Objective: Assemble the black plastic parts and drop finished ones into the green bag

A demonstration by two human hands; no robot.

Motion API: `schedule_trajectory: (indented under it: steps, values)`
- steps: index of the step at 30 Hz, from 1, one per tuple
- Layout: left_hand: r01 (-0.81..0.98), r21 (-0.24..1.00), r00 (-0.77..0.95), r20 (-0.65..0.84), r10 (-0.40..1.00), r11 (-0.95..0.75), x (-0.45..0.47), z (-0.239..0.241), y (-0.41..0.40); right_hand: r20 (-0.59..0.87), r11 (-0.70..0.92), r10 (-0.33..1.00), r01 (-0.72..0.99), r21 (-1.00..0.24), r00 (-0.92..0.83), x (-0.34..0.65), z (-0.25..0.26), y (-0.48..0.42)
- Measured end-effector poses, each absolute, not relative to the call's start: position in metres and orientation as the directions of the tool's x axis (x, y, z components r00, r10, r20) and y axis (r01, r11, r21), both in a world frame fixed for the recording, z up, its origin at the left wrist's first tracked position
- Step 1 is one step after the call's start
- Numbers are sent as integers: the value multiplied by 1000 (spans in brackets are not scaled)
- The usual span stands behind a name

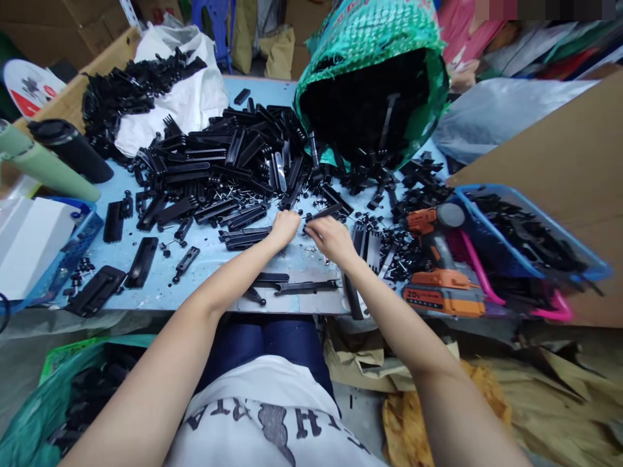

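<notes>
Landmark: orange cordless drill [438,266], lying on its side on the blue table [214,259]; every place below is reckoned from it.
Left arm: bare, reaching forward from the lower edge of the view, forearm slanting up toward the drill's side of the table.
Left hand [285,228]: well left of the drill, back upward, fingers curled down with the tips at the near edge of the heap. Whether anything is pinched between them cannot be told.
Right arm: bare, running from the lower right up and inward, passing below and to the left of the drill.
Right hand [331,239]: left of the drill and nearer to it than the left hand, just beside that hand; back upward, fingers bent and pinched together.
Black strip [325,212]: one long flat plastic piece, gripped by the right hand's fingertips, lying aslant just beyond that hand, left of the drill.
Heap of black plastic parts [228,162]: left of and beyond the drill, spread across the table.
Green woven sack [374,39]: beyond the drill, tipped on its side, mouth toward the person, black parts spilling out.
Blue crate [516,202]: just right of the drill, holding black parts.
Loose strips [296,284]: left of the drill, at the table's near edge, nearer the person than both hands.
White bag [189,97]: far left of and beyond the drill, with more black parts on it.
</notes>
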State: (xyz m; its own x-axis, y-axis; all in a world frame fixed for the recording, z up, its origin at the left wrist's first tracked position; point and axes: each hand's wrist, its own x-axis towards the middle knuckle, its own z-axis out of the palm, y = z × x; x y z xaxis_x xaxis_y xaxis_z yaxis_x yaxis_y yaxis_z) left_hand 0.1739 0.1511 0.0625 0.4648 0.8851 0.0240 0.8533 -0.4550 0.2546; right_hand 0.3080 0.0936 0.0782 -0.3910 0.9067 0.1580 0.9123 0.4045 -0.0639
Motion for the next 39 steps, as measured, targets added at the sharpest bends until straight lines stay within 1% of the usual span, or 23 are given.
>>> schedule_trajectory:
  steps: [1,3,6,9,11,13,15,16,18,19,21,22,23,25,28,30,32,34,36,37,39]
  values:
    - [853,253,463,37,886,-456,172,63,150,147,347,929,937,-35,-338,302,83,115]
    - [848,246,462,88,883,-469,156,63,137,57,265,962,964,12,-265,288,86,153]
    - [855,258,413,187,891,-450,111,64,106,-77,220,973,975,15,-219,270,79,186]
    - [873,313,322,205,924,-373,67,61,77,-88,219,972,976,-8,-219,266,71,183]
    - [874,337,304,184,935,-351,50,57,63,-52,226,972,974,-25,-227,271,71,168]
    - [890,330,279,154,948,-316,41,53,55,25,262,965,960,-98,-261,280,76,147]
    - [929,298,199,97,975,-219,36,50,50,103,322,946,919,-226,-306,289,82,124]
    - [945,282,158,53,986,-166,34,49,49,119,348,937,889,-297,-327,293,85,113]
    - [952,283,135,-31,990,-121,30,45,49,92,374,924,823,-426,-372,297,90,90]
    - [941,306,166,-54,985,-142,28,43,50,58,376,915,790,-485,-400,297,91,79]
    - [899,366,283,-61,957,-242,26,39,55,-27,364,889,740,-565,-458,293,91,60]
    - [873,384,348,-61,936,-299,27,37,57,-70,357,874,735,-577,-480,290,92,52]
    - [853,390,404,-70,912,-347,28,37,60,-108,353,864,743,-568,-493,286,92,45]
    - [841,373,461,-118,879,-391,33,37,64,-157,373,850,785,-494,-503,276,94,35]
    - [868,336,434,-157,887,-366,41,41,68,-191,474,825,835,-281,-532,260,97,26]
    - [880,323,411,-150,899,-349,44,43,69,-236,564,779,814,-140,-581,250,98,23]
    - [882,334,385,-107,917,-332,44,45,66,-290,630,730,774,-69,-619,243,94,21]
    - [869,404,315,-7,949,-286,39,47,61,-306,635,719,769,-75,-624,242,87,21]
    - [812,537,211,93,973,-228,28,48,52,-274,590,753,798,-123,-598,245,78,20]
    - [763,616,155,119,981,-195,22,48,46,-249,559,776,815,-152,-579,248,74,19]
    - [648,749,69,121,990,-137,11,47,34,-209,507,813,837,-205,-544,253,67,17]
